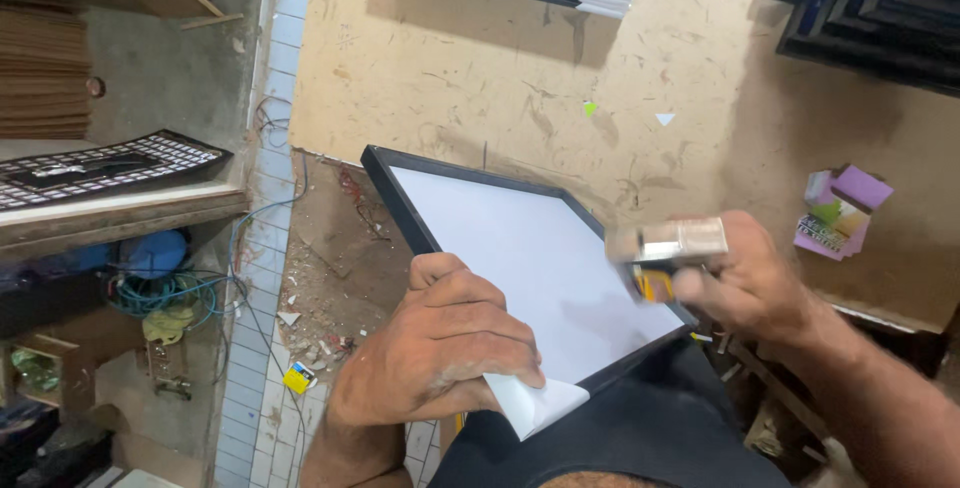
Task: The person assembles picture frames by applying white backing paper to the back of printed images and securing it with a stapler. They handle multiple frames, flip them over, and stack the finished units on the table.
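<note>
Nearest the lens, the black-edged picture frame [520, 248] with its white backing juts over the edge of the tan bench [480, 68], resting against the person's lap. It looks stiff, light and flat, best held by its rim. Left hand [440, 348] pins its near corner, pinching a white paper corner guard [535, 403]. Right hand [750, 283] is wrapped round a blurred metal stapler [668, 243].

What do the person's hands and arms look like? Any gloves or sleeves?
No gloves and no sleeves show. The left hand is bare, with pale dusty smudges on the knuckles and fingers. The right hand and its forearm are bare too, and look blurry. No rings or watch show.
</note>
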